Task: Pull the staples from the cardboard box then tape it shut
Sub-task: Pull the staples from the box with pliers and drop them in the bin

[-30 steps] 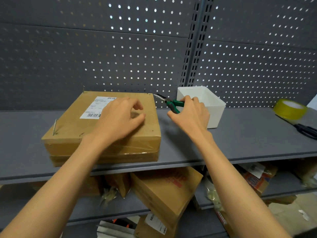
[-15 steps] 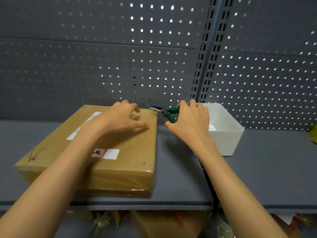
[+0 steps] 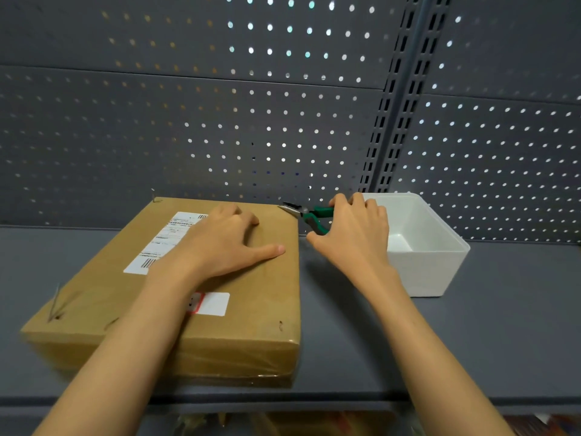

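Head view: my left hand presses flat on the cardboard box lying on the shelf, while my right hand grips green pliers at the far-right corner staple; I should pull straight, box pinned.

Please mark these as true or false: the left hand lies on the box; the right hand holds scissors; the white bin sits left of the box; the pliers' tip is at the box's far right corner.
1. The left hand lies on the box: true.
2. The right hand holds scissors: false, it grips green-handled pliers.
3. The white bin sits left of the box: false, it sits to its right.
4. The pliers' tip is at the box's far right corner: true.
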